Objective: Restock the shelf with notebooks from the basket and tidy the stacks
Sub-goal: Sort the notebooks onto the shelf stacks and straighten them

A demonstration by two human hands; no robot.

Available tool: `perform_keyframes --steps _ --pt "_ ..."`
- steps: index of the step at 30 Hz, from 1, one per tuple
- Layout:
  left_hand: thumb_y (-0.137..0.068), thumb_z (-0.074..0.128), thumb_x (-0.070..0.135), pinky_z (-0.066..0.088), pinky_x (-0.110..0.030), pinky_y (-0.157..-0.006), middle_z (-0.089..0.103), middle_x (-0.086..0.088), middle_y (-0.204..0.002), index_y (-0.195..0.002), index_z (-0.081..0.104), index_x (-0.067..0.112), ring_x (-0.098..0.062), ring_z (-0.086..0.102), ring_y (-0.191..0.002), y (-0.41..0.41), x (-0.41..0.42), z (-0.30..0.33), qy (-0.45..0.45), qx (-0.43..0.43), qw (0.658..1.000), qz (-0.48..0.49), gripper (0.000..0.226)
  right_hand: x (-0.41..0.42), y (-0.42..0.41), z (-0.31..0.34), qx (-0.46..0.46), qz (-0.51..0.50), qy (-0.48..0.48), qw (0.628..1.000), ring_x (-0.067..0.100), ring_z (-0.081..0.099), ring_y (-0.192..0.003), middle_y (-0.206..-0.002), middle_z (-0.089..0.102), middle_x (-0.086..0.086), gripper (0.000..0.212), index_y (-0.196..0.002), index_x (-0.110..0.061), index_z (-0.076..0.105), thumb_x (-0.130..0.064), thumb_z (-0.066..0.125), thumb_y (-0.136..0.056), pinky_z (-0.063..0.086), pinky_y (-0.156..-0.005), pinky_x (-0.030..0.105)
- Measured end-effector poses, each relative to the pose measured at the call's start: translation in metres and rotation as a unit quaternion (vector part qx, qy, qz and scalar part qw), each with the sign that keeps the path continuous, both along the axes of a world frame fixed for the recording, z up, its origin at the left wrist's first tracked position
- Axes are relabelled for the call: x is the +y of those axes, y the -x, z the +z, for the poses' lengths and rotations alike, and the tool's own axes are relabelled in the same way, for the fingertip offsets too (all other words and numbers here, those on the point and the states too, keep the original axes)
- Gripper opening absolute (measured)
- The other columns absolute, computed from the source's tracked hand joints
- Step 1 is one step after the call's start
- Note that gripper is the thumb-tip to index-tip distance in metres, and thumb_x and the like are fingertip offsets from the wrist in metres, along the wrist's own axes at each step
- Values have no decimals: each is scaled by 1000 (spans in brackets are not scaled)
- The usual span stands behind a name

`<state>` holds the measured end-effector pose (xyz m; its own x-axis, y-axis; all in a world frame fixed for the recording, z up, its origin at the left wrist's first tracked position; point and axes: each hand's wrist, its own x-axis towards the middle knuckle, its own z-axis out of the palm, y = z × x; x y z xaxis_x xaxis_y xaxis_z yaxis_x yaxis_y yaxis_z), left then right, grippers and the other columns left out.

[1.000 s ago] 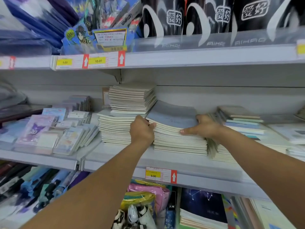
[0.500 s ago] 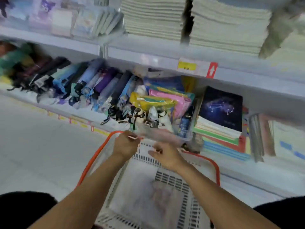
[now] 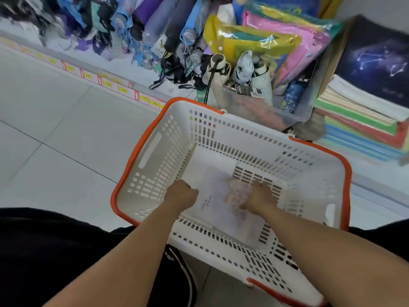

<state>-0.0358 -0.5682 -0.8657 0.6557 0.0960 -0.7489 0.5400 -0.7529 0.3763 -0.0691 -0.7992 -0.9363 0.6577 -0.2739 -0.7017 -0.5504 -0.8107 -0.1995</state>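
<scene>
Pale lilac notebook [image 3: 223,207] sits flat on the basket [image 3: 309,165] floor, both hands down on it. Left hand [image 3: 182,193] curls at its left edge, right hand [image 3: 260,197] at its right edge, though blur means I can't tell how firm either grip is. Its long axis runs from near the person out toward the shelf. Past the hands, folded umbrellas [image 3: 155,29] and stacked books [image 3: 358,111] fill the bottom shelf.

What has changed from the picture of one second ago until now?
Both hands left the notebook stacks on the shelf and went down into the basket. The left hand and the right hand now lie on the pale notebooks at its bottom. The notebooks lie flat, not lifted.
</scene>
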Motion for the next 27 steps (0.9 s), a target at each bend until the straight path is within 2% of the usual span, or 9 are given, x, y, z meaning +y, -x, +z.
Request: perform_keyframes --steps 5,8,10,13,15,17,21,24,27 --pt "-92 61 34 48 -30 -72 56 -5 -88 -92 58 8 -26 59 -84 5 -9 -1 -12 52 996 -73 26 6 -11 -2 8 15 7 1000 30 58 -109 -123 55 13 47 -104 -13 56 -34 79 -69 52 -87 37" --pt "-92 61 34 50 -30 -72 49 3 -74 -89 54 10 -20 55 -74 6 -14 1 -11 48 995 -83 25 0 -14 -6 19 51 36 998 33 45 -127 -141 39 16 69 -126 -14 50 -43 81 -72 47 -97 43" --pt "-92 62 34 48 -29 -71 47 4 -73 -93 53 9 -18 53 -73 6 -14 2 -16 42 996 -76 28 -1 -16 -5 39 75 35 996 32 50 -123 -138 46 15 74 -128 -13 54 -49 81 -70 49 -96 42" --pt "-91 64 35 45 -27 -64 52 -2 -81 -96 56 8 -19 53 -75 6 -13 5 -27 36 997 -64 30 -2 -18 -2 37 93 -14 995 22 65 -89 -107 68 7 31 -100 -16 68 -35 76 -77 54 -75 31" --pt "-90 65 37 45 -27 -64 56 -8 -91 -99 60 3 -22 56 -80 4 -12 6 -31 44 996 -64 36 -5 -21 1 9 103 -24 994 19 62 -81 -106 67 8 15 -94 -14 67 -23 71 -83 46 -62 26" --pt "-90 65 40 46 -27 -68 63 -15 -108 -112 60 -2 -28 63 -96 3 -9 5 -42 50 996 -58 48 -11 -20 1 -7 102 -38 994 18 57 -83 -117 62 11 34 -110 -11 63 -26 75 -82 42 -59 26" --pt "-94 62 34 42 -30 -87 51 -16 -139 -138 42 -4 -30 51 -125 1 8 3 -48 51 997 -27 62 -20 -8 -4 59 134 -3 989 31 40 -135 -152 35 10 101 -150 -15 31 -55 80 -71 42 -105 41" --pt "-95 60 34 39 -32 -100 40 -16 -149 -145 32 -3 -30 43 -133 8 14 -3 -45 82 995 -39 67 -24 4 -9 67 141 22 988 32 27 -141 -153 30 8 101 -150 -21 29 -59 76 -69 35 -110 52" --pt "-95 59 36 36 -30 -102 36 -14 -152 -147 30 -1 -27 39 -137 14 7 -5 -21 92 993 -65 69 -26 3 -17 51 133 21 990 33 18 -145 -155 26 11 100 -150 -17 28 -55 77 -72 34 -112 49"
